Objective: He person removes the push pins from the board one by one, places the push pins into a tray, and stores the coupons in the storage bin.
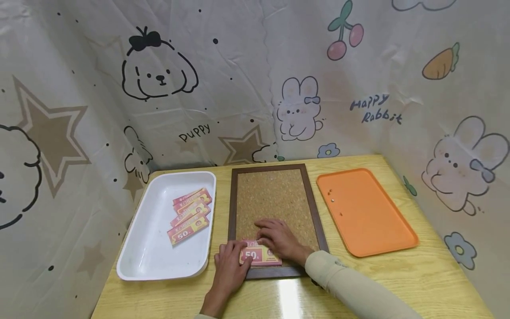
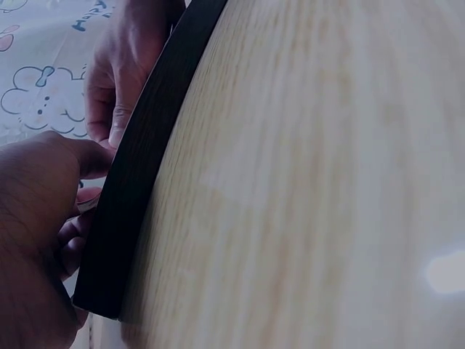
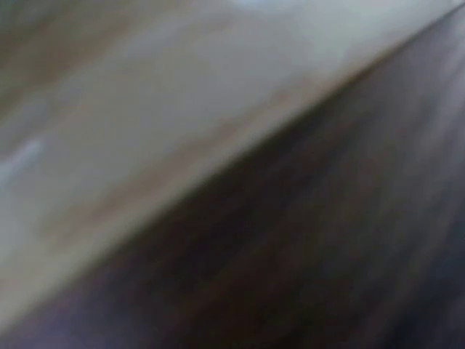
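Note:
A pink and yellow coupon (image 1: 259, 256) printed with "50" lies at the lower end of a cork board (image 1: 275, 195) with a dark wooden frame. My left hand (image 1: 230, 266) holds the coupon's left end, thumb over its face and fingers at its upper left corner. In the left wrist view that hand's thumb and curled fingers show beside the dark frame edge (image 2: 145, 153). Bent over the coupon's upper right, my right hand (image 1: 280, 239) has its fingertips down at the top edge; I cannot tell whether they pinch something. The right wrist view is blurred, with only dark and pale surfaces.
To the left, a white tray (image 1: 137, 248) holds several similar coupons (image 1: 189, 228), fanned out. An orange tray (image 1: 374, 221) on the right has a few tiny pieces (image 1: 332, 200) near its left side. Everything stands on a wooden table (image 1: 167, 297), with a patterned curtain (image 1: 239, 57) behind.

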Demonstrator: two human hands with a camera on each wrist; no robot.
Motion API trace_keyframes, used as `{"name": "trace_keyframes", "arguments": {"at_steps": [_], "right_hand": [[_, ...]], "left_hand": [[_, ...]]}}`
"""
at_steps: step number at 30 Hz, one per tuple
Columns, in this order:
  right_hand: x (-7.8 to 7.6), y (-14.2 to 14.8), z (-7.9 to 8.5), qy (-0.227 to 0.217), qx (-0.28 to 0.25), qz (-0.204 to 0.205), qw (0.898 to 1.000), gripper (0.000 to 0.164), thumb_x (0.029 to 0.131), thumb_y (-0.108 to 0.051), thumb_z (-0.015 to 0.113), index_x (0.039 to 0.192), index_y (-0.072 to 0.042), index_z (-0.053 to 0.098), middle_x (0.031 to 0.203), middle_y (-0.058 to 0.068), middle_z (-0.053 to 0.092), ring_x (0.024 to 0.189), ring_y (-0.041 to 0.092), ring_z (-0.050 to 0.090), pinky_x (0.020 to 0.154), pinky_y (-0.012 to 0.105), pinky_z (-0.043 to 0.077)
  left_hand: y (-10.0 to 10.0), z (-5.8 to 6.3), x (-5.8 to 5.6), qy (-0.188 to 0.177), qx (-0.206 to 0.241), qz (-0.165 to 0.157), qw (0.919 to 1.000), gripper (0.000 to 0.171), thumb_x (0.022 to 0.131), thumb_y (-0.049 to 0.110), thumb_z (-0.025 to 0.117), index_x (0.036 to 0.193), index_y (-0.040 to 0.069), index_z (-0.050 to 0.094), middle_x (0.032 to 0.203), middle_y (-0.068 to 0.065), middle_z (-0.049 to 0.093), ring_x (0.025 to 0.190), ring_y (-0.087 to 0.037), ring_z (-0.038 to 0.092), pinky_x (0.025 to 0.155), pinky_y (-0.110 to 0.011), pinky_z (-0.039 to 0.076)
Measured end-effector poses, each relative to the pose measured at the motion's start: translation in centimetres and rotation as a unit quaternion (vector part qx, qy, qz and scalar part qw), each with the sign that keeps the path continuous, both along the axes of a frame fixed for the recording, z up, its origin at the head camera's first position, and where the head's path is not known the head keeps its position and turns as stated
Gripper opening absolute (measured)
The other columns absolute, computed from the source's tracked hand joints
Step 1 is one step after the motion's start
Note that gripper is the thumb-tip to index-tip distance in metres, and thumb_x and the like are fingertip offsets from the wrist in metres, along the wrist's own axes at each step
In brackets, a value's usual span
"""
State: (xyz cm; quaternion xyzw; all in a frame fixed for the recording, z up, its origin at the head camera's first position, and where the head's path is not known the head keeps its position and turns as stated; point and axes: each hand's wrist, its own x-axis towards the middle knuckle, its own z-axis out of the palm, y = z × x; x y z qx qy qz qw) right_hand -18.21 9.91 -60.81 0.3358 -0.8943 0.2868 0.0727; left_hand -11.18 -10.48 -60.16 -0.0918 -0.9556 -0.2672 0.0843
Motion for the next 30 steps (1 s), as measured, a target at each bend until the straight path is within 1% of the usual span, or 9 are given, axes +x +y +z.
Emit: {"name": "trace_keyframes", "arguments": {"at_steps": [5, 13, 19, 22, 25, 28, 30], "right_hand": [[0.07, 0.02, -0.33, 0.009, -0.003, -0.002, 1.000, 0.007, 0.091, -0.028, 0.064, 0.091, -0.022, 0.068, 0.137, 0.005, 0.058, 0.130, 0.027, 0.050, 0.104, 0.052, 0.035], [0.07, 0.20, -0.17, -0.021, -0.021, 0.004, 1.000, 0.007, 0.091, -0.028, 0.065, 0.091, -0.022, 0.069, 0.136, 0.005, 0.059, 0.130, 0.025, 0.051, 0.106, 0.051, 0.033], [-0.11, 0.23, 0.01, -0.018, -0.041, 0.003, 0.999, 0.006, 0.090, -0.026, 0.066, 0.091, -0.021, 0.068, 0.133, 0.004, 0.062, 0.128, 0.025, 0.052, 0.105, 0.051, 0.034], [-0.23, 0.20, 0.03, -0.019, -0.057, 0.001, 0.998, 0.007, 0.090, -0.026, 0.067, 0.093, -0.020, 0.069, 0.129, 0.004, 0.064, 0.126, 0.024, 0.054, 0.105, 0.051, 0.035], [-0.33, 0.12, -0.01, -0.031, -0.073, -0.006, 0.997, 0.008, 0.090, -0.025, 0.067, 0.095, -0.019, 0.069, 0.126, 0.002, 0.065, 0.124, 0.022, 0.055, 0.105, 0.049, 0.035], [-0.39, 0.00, 0.03, -0.047, -0.086, -0.015, 0.995, 0.008, 0.090, -0.024, 0.067, 0.095, -0.018, 0.070, 0.121, 0.001, 0.067, 0.121, 0.020, 0.058, 0.105, 0.048, 0.036], [-0.39, -0.06, 0.13, -0.058, -0.096, -0.022, 0.994, 0.007, 0.090, -0.024, 0.067, 0.094, -0.018, 0.069, 0.116, 0.000, 0.069, 0.115, 0.018, 0.060, 0.103, 0.047, 0.038]], "left_hand": [[0.02, -0.10, 0.07, -0.003, -0.001, 0.001, 1.0000, 0.036, 0.081, 0.033, 0.072, 0.113, 0.019, 0.065, 0.112, 0.001, 0.058, 0.098, -0.019, 0.046, 0.074, -0.035, 0.028], [0.11, -0.17, 0.15, -0.015, -0.001, 0.003, 0.9999, 0.037, 0.083, 0.034, 0.071, 0.116, 0.020, 0.064, 0.114, 0.000, 0.057, 0.099, -0.019, 0.045, 0.077, -0.036, 0.029], [0.11, -0.36, -0.17, -0.016, -0.002, 0.007, 0.9998, 0.036, 0.084, 0.034, 0.070, 0.116, 0.019, 0.064, 0.116, -0.001, 0.057, 0.100, -0.020, 0.045, 0.078, -0.038, 0.029], [0.10, -0.42, -0.32, -0.013, 0.005, 0.014, 0.9998, 0.034, 0.084, 0.032, 0.069, 0.115, 0.019, 0.065, 0.116, -0.001, 0.059, 0.101, -0.021, 0.046, 0.081, -0.042, 0.030], [0.12, -0.37, -0.36, -0.012, 0.023, 0.024, 0.9994, 0.032, 0.084, 0.031, 0.070, 0.113, 0.018, 0.066, 0.114, -0.001, 0.060, 0.100, -0.021, 0.048, 0.083, -0.046, 0.030], [0.13, -0.25, -0.28, -0.015, 0.044, 0.034, 0.9983, 0.029, 0.084, 0.029, 0.071, 0.112, 0.018, 0.067, 0.112, -0.001, 0.061, 0.099, -0.020, 0.048, 0.084, -0.046, 0.028], [0.12, -0.18, -0.24, -0.018, 0.056, 0.038, 0.9976, 0.029, 0.085, 0.029, 0.071, 0.111, 0.018, 0.067, 0.112, 0.000, 0.062, 0.098, -0.020, 0.048, 0.084, -0.046, 0.028]]}}
